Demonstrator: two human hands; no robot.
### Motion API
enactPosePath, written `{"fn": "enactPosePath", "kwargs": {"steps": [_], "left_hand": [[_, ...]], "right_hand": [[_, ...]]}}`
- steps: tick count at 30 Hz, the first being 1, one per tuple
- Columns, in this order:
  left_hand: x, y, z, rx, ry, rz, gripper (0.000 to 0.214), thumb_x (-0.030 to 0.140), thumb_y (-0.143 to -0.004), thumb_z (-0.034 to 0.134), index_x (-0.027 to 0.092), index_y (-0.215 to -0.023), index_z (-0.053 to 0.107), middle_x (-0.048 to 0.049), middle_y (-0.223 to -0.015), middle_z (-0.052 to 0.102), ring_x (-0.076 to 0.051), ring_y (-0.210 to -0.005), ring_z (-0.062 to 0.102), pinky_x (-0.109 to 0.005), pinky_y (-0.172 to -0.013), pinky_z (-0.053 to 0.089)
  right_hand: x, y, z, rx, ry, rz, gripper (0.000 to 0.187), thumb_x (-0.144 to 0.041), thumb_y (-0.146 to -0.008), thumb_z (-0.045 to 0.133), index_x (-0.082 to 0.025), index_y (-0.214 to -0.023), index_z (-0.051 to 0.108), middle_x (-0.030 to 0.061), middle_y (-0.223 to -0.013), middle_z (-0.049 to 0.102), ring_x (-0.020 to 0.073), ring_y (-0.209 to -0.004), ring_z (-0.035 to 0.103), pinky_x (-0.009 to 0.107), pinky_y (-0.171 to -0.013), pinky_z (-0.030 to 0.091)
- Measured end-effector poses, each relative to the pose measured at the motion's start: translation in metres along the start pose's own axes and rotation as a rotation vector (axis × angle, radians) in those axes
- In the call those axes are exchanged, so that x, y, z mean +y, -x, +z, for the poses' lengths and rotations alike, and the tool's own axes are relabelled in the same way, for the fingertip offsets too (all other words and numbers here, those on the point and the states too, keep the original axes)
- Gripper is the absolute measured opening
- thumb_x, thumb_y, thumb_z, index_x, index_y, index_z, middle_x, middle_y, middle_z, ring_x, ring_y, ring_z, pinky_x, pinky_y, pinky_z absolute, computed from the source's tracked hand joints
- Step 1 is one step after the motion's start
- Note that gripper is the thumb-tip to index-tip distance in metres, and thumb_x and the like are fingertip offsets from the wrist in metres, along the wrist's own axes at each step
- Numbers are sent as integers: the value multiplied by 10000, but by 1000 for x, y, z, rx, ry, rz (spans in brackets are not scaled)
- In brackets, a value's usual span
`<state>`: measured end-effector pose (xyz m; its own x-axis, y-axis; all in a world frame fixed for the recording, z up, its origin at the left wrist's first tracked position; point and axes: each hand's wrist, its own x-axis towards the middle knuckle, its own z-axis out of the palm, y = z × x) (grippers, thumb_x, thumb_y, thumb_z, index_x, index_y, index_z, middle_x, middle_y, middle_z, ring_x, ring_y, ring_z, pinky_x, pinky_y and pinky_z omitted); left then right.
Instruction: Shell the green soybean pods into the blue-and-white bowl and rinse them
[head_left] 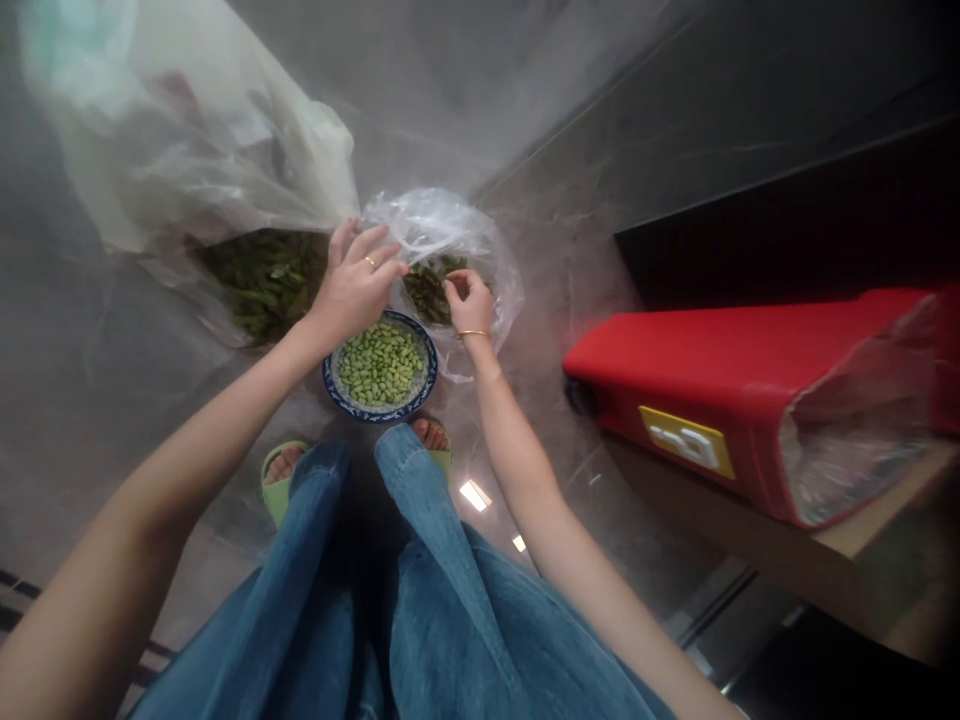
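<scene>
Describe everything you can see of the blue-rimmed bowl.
The bowl is round, with a dark blue, pale-patterned rim and a paler inside; it looks glazed, perhaps ceramic. It sits upright on the grey floor, just beyond the feet, holding many light green beans. The left hand hides part of its far rim; whether they touch is unclear.

Left hand [360, 283] was spread near the far rim of a bowl [375, 412] of green beans [380, 366], right hand [471, 305] was curled over dark scraps [427, 290] in a clear bag [439, 215], a pale bag [255, 150] gaped around green pods [274, 282], 2 green slippers [277, 496] showed below
</scene>
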<state>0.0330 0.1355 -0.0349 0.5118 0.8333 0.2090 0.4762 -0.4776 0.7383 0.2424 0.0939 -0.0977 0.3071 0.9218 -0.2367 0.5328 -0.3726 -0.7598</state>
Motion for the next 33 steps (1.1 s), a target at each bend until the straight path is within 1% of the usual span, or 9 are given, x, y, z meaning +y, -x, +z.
{"fn": "enactPosePath", "kwargs": {"steps": [3, 7, 11, 18, 20, 23, 27, 30, 33], "left_hand": [[0, 5, 2, 1, -7, -16, 146, 228, -869, 487, 229, -946, 610, -91, -986, 673, -252, -1176, 550, -540, -1098, 317], [0, 11, 7, -1, 14, -17, 167, 218, -852, 487, 223, -962, 612, -80, -880, 661, -252, -1077, 596, -536, -1103, 300], [3, 15, 6, -19, -31, 16, 181, 183, -843, 473, 231, -947, 613, -77, -860, 671, -251, -1030, 612, -548, -1101, 296], [8, 23, 1, 2, -164, 60, 253, 118, -829, 448, 245, -951, 629, -55, -866, 693, -235, -1000, 621, -541, -1075, 335], [8, 26, 1, -4, -158, 52, 265, 114, -841, 438, 245, -965, 631, -54, -873, 693, -229, -980, 624, -526, -1041, 380], [12, 29, 4, -15, -96, 25, 255, 142, -882, 418, 209, -1023, 620, -73, -929, 689, -220, -970, 630, -437, -912, 493], [26, 33, 11, -3, 61, -69, 245, 193, -884, 514, 180, -1122, 570, -78, -1063, 681, -183, -976, 648, -327, -864, 524], [37, 36, 13, 1, 188, -107, 193, 183, -875, 556, 186, -1066, 588, -49, -997, 704, -151, -893, 672, -278, -820, 532], [44, 40, 10, 51, 163, -98, 132, 183, -888, 559, 179, -1011, 605, -41, -943, 708, -145, -872, 673, -271, -801, 534]], "right_hand": [[7, 6, -6, 3, -130, -1, 299, -373, -884, 472, -182, -1017, 659, 84, -1010, 694, 180, -878, 618, 339, -878, 471], [5, 2, -9, 1, 160, -26, 272, -325, -859, 526, -165, -996, 699, 107, -971, 662, 225, -944, 578, 426, -973, 419], [-8, -16, -1, -15, 414, -94, 241, -263, -861, 544, -161, -1015, 700, 130, -1023, 622, 270, -1063, 518, 480, -1005, 387], [-18, -25, 6, -102, 522, -141, 138, -219, -846, 573, -131, -903, 663, 166, -1115, 606, 324, -1167, 465, 527, -1005, 361], [-17, -17, 3, -86, 428, -119, 167, -249, -877, 527, -143, -947, 635, 157, -1110, 621, 302, -1156, 496, 511, -1008, 365], [-18, 5, -4, -82, 75, -70, 233, -367, -897, 497, -187, -1004, 599, 91, -977, 662, 227, -1001, 593, 407, -935, 438], [-35, 40, -16, -186, -381, 1, 299, -495, -757, 652, -217, -865, 630, 25, -842, 661, 169, -814, 604, 319, -807, 482], [-49, 61, -19, -234, -562, 81, 301, -484, -689, 721, -224, -819, 641, 7, -824, 658, 152, -794, 593, 305, -775, 492], [-55, 72, -14, -209, -688, 171, 345, -481, -649, 759, -233, -844, 618, -9, -818, 649, 133, -759, 589, 284, -724, 502]]}}
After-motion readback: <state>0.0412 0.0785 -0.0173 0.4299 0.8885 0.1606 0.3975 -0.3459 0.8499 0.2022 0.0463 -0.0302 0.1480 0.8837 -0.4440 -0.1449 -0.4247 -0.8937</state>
